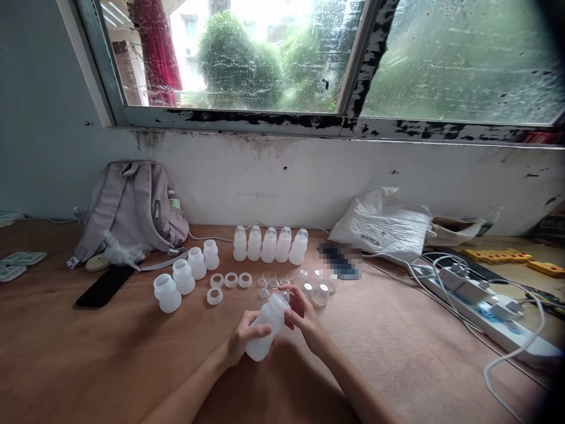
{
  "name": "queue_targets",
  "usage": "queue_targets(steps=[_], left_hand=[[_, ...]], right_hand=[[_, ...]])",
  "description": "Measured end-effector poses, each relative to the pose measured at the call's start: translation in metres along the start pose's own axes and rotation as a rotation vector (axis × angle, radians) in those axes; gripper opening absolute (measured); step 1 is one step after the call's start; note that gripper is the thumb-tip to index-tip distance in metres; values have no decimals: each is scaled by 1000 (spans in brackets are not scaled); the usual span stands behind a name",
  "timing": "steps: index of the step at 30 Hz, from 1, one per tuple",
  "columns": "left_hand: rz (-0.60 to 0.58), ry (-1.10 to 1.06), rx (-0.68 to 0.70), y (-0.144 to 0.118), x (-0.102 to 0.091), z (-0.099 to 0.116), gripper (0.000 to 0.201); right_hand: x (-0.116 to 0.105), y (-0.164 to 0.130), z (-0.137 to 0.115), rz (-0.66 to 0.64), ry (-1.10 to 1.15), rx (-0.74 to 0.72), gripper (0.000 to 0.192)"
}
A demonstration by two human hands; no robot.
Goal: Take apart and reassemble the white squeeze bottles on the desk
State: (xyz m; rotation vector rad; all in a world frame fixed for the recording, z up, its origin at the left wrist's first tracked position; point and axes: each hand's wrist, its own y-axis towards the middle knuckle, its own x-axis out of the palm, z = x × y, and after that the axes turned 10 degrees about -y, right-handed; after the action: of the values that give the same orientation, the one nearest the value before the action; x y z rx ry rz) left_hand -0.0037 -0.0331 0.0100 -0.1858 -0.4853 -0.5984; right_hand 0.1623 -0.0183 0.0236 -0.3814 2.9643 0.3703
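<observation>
You held one translucent white plastic bottle (268, 325) tilted above the brown wooden table (397, 353), its base wrapped in your left hand (241, 341) and its capped neck pinched by the fingers of your right hand (304, 315). Just behind it lay four white rings (230, 280), some small clear nipples (269, 284) and clear round lids (318, 288), too crowded to count. Farther back stood five finished capped bottles (269, 244) in a row, with four open white bottles (185, 275) to their left. A grey backpack (130, 206), black phone (105, 285) and white power strip (485, 306) sat well apart
</observation>
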Motion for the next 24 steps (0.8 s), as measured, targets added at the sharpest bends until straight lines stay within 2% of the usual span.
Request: queue_targets(steps=[4,8,14,24], left_hand=[[16,-68,29,-2,-3,7,43],[44,-8,10,0,-6,6,35],[23,122,-80,4,-8,5,29],[16,171,-107,3,-8,5,29]], right_hand=[[-9,5,6,124,-19,25,30],[-14,6,5,180,36,37,23],[-14,4,6,184,62,33,20],[-17,3,7,190,39,16,19]])
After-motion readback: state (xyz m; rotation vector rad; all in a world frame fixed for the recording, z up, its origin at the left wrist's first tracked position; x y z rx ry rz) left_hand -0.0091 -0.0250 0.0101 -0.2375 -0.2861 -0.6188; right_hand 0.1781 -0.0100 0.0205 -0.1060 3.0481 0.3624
